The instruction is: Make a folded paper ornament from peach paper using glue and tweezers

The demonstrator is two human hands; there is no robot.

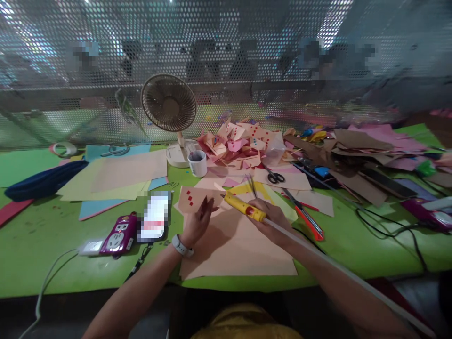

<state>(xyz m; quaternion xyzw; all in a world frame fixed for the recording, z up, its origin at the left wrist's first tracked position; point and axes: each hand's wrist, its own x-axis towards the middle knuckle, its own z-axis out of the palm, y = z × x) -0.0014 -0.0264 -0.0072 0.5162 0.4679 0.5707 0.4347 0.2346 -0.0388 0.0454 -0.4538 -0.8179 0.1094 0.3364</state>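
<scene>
My right hand [270, 219] is wrapped around a yellow hot glue gun [245, 205], whose dark nozzle points left. A long whitish glue stick [318, 255] runs from its back end along my right forearm. Thin metal tweezers [252, 184] stick up beside the same hand; whether my fingers hold them I cannot tell. My left hand [198, 220], with a white wristband, rests its parted fingers on a peach paper piece [183, 200] marked with red diamonds. The nozzle is close to that piece's right edge. Underneath lies a large peach sheet [236, 259].
Behind stand a fan [173, 106], a white cup [197, 165] and a heap of cut paper [243, 143]. Scissors [275, 177] and a red cutter knife [307, 219] lie right. A phone [154, 216], purple power strip [119, 235] and stacked sheets [120, 172] lie left; cables [381, 230] cross the right.
</scene>
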